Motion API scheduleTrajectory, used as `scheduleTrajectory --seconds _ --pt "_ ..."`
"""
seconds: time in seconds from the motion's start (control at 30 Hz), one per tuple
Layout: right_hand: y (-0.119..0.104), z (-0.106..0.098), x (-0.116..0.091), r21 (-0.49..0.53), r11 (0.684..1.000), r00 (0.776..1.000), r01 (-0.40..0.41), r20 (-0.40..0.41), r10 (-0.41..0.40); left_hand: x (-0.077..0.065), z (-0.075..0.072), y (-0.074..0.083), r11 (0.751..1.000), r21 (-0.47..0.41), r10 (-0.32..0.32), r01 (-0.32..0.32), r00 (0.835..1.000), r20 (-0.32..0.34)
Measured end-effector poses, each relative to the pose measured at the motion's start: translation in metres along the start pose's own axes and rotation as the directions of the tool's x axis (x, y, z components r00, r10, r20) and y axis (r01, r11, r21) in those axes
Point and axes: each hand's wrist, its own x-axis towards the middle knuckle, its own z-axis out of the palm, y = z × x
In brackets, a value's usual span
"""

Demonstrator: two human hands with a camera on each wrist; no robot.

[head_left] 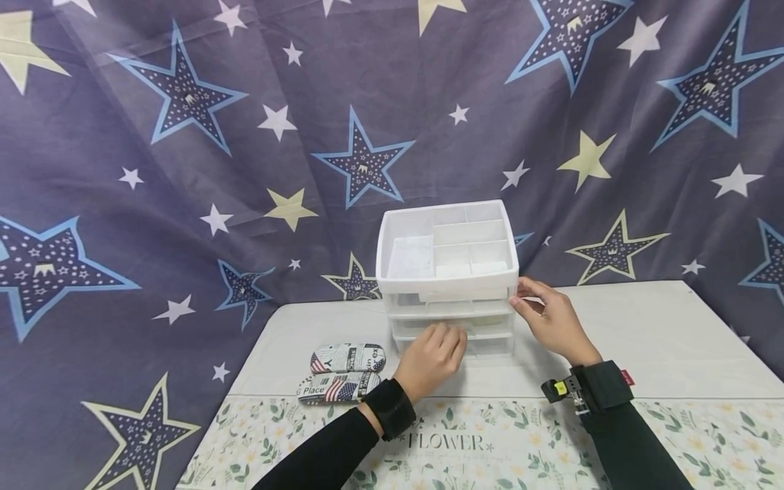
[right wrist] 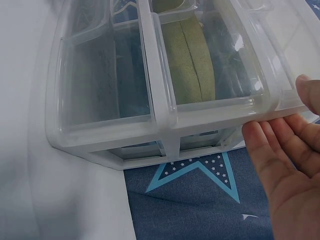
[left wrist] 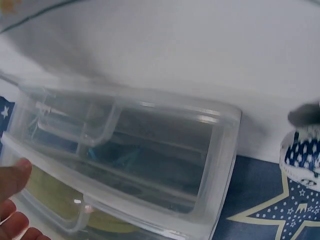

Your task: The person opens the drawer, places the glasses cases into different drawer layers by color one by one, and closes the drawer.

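Observation:
A white plastic drawer unit (head_left: 447, 272) stands on the table, with clear drawers below a divided top tray. My left hand (head_left: 433, 354) is at the front of the middle drawer (right wrist: 235, 65), its fingers curled at the handle (left wrist: 75, 220). Through that drawer's clear front shows a green item (right wrist: 187, 57). My right hand (head_left: 550, 320) touches the unit's right side near the top, its fingers (right wrist: 262, 142) stretched along the side and its thumb toward the front edge. The lower drawer (left wrist: 155, 150) is pushed in.
To the left of the unit lies a newspaper-print case (head_left: 339, 386) with flag patterns, a similar rounded piece (head_left: 347, 357) behind it. A floral cloth (head_left: 490, 442) covers the table's front part. Behind hangs a star-patterned curtain (head_left: 429, 156).

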Motion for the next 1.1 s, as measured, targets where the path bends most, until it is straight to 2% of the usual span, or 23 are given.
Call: scheduleTrajectory --seconds 0.17,0.27,0.5,0.73,1.1 --pt "0.001 -0.001 0.0 -0.009 1.0 1.0 0.003 0.003 -0.003 -0.001 -0.002 0.006 1.0 -0.016 -0.005 0.007 0.996 0.091" --pt "0.002 -0.001 0.0 -0.005 1.0 1.0 0.007 0.001 -0.007 -0.001 -0.002 0.008 1.0 -0.021 -0.013 0.016 0.993 0.116" --pt "0.002 0.0 0.0 0.005 1.0 1.0 0.008 0.005 -0.008 -0.004 0.006 0.013 0.999 -0.047 -0.021 0.027 0.991 0.129" --pt "0.002 0.001 0.0 0.02 1.0 1.0 -0.001 0.01 0.001 -0.007 0.017 0.02 0.998 -0.053 -0.012 0.017 0.995 0.1" --pt "0.001 0.0 0.0 0.017 1.0 1.0 -0.011 0.019 0.011 -0.009 0.023 0.023 0.999 -0.035 0.005 -0.001 0.995 0.097"
